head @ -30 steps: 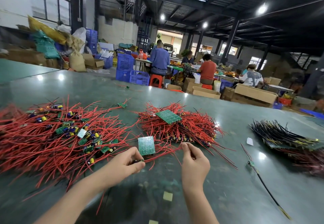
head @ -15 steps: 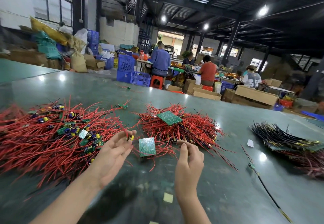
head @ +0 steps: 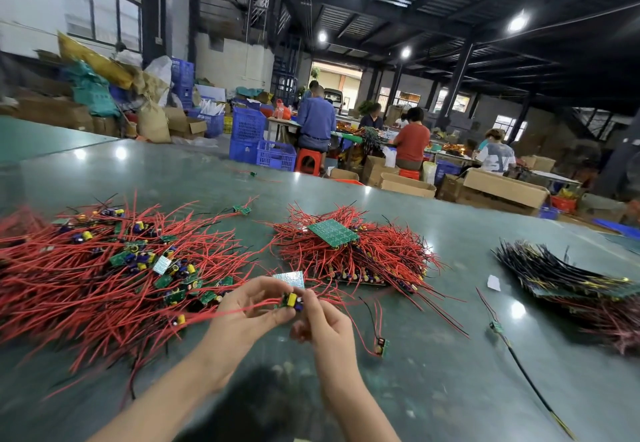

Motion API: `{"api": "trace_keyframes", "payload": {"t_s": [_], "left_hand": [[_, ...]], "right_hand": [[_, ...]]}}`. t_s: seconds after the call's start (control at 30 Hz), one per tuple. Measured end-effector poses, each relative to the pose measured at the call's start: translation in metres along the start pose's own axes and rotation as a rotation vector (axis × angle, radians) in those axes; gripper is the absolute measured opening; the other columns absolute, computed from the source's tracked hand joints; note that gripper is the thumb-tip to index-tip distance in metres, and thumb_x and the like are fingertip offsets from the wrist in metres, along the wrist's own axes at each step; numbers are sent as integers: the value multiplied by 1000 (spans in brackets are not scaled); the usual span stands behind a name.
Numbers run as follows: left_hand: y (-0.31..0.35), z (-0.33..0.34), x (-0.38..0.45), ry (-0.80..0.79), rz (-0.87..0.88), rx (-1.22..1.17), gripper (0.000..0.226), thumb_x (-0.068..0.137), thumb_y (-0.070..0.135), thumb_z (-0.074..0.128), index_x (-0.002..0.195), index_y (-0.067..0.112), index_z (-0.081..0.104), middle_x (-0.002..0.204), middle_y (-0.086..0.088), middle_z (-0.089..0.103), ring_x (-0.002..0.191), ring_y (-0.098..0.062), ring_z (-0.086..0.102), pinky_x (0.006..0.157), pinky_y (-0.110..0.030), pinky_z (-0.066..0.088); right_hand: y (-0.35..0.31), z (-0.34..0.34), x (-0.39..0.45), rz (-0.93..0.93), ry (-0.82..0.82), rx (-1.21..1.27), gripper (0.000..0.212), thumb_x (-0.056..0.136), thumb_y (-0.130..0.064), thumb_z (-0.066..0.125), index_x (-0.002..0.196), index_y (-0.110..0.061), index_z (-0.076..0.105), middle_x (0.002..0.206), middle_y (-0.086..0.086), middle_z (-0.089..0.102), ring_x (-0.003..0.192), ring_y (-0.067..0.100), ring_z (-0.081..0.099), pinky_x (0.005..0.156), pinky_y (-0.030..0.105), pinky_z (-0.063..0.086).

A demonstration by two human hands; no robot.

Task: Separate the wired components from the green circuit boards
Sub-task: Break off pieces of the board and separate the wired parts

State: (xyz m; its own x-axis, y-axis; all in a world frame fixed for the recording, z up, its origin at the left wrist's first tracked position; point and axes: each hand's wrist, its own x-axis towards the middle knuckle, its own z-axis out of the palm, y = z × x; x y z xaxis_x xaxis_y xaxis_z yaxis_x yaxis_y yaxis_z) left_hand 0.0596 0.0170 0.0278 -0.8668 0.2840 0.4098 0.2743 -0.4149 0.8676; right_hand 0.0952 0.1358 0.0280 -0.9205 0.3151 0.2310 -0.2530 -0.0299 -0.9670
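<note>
both hands — left hand, right hand — pinch a small green wired component, yellow-capped, red-wired

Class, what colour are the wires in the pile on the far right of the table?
Mostly black, some yellow-tipped, in the wire pile; shown in the head view.

left red wire pile: cut off at left edge | black wire bundle: blurred, cut off at right edge

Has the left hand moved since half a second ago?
Yes. The left hand has come rightward from the edge of the big red wire pile to meet the right hand on a small component.
</note>
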Motion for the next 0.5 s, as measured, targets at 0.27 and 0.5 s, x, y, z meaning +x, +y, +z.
{"api": "trace_keyframes", "payload": {"t_s": [0.27, 0.5], "left_hand": [[-3, -1, 0, -94, -99, 6, 46, 78, -22, 54, 110, 10, 60, 90, -5, 68, 80, -13, 67, 72, -20, 54], [0, -4, 4, -76, -426, -11, 26, 77, 14, 68, 99, 2, 61, 83, -9, 71, 66, -20, 67, 63, -32, 58]], "right_hand": [[3, -7, 7, 89, 3, 182, 25, 78, -29, 63, 79, -8, 76, 77, 15, 53, 75, 24, 42, 65, 33, 37], [2, -12, 5, -91, -47, -179, 23, 85, -10, 65, 63, -15, 70, 64, -6, 59, 62, -1, 51, 63, 15, 39]]}}
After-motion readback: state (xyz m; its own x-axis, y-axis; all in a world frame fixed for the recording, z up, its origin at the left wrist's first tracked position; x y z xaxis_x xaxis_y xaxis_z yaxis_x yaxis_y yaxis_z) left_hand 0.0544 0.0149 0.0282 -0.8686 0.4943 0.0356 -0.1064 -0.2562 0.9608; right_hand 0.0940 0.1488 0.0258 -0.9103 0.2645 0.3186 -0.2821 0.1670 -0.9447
